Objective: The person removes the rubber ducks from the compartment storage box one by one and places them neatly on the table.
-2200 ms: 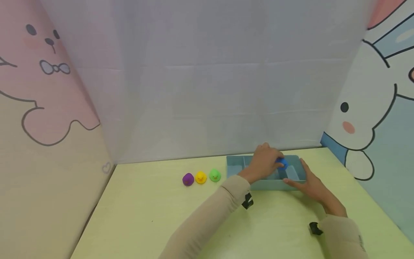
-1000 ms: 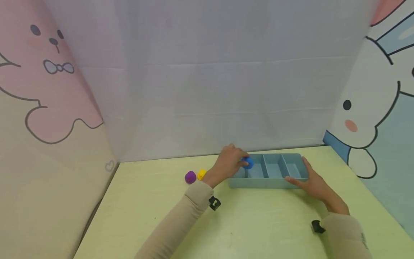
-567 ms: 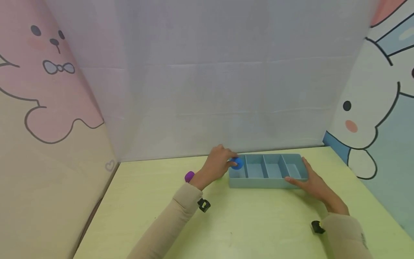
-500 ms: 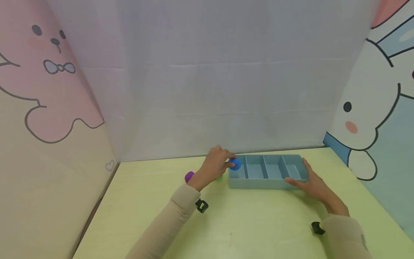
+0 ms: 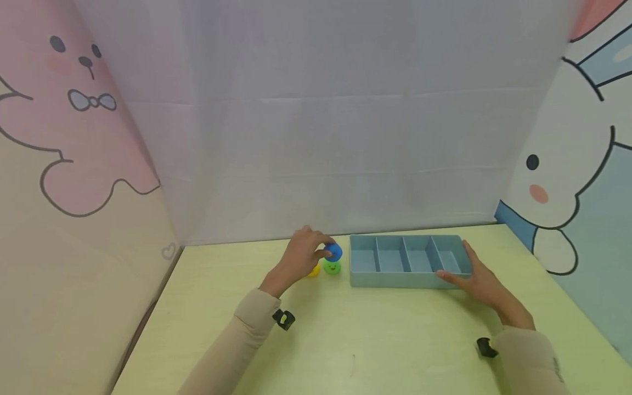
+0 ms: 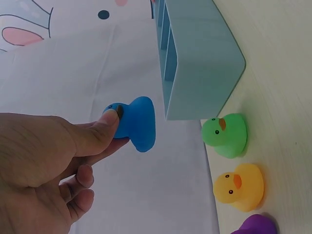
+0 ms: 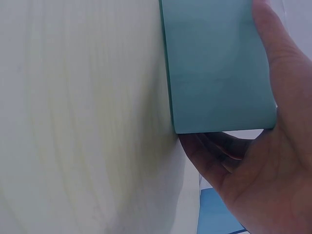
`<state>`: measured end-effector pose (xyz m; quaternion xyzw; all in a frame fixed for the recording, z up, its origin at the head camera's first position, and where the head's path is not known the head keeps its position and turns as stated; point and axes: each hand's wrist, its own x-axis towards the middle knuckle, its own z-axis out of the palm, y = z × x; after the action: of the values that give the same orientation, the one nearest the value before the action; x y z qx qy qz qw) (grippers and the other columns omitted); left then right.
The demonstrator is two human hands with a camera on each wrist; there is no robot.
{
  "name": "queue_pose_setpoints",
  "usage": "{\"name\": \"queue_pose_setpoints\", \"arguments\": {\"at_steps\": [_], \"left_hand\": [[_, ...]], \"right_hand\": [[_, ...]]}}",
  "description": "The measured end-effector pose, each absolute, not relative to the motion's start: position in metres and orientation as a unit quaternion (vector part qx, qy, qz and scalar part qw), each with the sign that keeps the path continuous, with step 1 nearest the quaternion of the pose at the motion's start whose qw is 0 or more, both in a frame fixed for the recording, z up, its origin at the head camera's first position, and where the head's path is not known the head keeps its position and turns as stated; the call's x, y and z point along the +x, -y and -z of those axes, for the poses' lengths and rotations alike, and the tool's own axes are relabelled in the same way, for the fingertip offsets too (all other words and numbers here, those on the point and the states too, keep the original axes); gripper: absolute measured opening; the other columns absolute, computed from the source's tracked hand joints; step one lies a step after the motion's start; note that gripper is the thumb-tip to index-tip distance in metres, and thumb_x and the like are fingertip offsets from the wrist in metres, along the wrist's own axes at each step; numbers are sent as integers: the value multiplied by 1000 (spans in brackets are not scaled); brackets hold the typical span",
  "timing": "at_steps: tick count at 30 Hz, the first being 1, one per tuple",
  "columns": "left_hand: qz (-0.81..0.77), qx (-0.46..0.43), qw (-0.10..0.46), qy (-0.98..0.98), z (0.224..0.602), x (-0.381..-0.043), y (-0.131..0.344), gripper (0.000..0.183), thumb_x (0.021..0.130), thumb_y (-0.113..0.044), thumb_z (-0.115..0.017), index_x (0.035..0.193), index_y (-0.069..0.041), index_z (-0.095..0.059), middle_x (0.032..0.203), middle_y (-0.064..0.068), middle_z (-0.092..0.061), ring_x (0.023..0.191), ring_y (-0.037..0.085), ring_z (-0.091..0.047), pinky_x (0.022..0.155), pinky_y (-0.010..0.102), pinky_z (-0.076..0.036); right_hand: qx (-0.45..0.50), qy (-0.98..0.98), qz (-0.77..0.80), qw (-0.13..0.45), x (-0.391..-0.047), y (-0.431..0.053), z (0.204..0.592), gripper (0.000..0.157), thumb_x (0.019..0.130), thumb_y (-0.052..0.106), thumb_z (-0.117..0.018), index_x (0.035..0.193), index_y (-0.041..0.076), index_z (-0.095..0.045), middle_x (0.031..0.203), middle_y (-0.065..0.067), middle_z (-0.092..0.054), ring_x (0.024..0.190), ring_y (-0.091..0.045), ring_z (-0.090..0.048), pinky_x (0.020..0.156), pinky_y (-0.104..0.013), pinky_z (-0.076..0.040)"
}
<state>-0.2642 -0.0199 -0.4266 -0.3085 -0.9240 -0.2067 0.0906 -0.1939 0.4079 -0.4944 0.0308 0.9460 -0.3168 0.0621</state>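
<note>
My left hand (image 5: pixel 298 257) pinches a blue rubber duck (image 6: pixel 140 124) by its head, between thumb and forefinger. In the head view the duck hangs just left of the blue-green divided box (image 5: pixel 400 280), overlapping the top of a green rubber duck (image 5: pixel 332 267). A yellow rubber duck (image 6: pixel 241 186) and a purple one (image 6: pixel 258 225) stand in a row with the green one on the table; the hand hides the purple one from the head camera. My right hand (image 5: pixel 481 281) grips the box's right end, thumb along the front wall and fingers around the end wall.
The box has several bare compartments parted by thin walls. It stands near the back of the pale yellow table (image 5: pixel 385 340), close to a white cloth backdrop (image 5: pixel 316 137). Printed side panels with a pink animal (image 5: pixel 89 148) and a white rabbit (image 5: pixel 553 164) flank the table.
My left hand has carried the blue duck leftward from over the box's right compartments, across its left end, to above the green duck. The right hand keeps its hold on the box.
</note>
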Motion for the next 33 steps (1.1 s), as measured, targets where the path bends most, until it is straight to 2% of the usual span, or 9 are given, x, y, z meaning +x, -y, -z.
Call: {"name": "queue_pose_setpoints", "arguments": {"at_steps": [7,23,33], "left_hand": [[224,-288,91,927,429,-260,41,25,91,-21,-76,115,-14,-77,109,1,-79,82,17,-46,77,30,-34],[249,-266,125,923,441,-259,98,25,88,-15,-78,112,-9,-77,113,6,-79,84,19,-52,78,31,-37],[240,-234,126,934,452,-262,128,27,86,-12,-79,113,-6,-76,112,9,-79,91,26,-59,83,38,-42]], "right_hand": [[34,-944,322,67,-193,-408,494,121,94,61,-63,159,16,28,164,-41,0,144,-67,-18,106,-79,-29],[33,-943,325,66,-195,-408,494,121,93,62,-64,159,18,28,165,-40,1,145,-67,-18,106,-79,-29],[31,-942,326,69,-196,-408,495,121,93,63,-63,159,20,28,165,-39,3,144,-68,-17,105,-80,-28]]}}
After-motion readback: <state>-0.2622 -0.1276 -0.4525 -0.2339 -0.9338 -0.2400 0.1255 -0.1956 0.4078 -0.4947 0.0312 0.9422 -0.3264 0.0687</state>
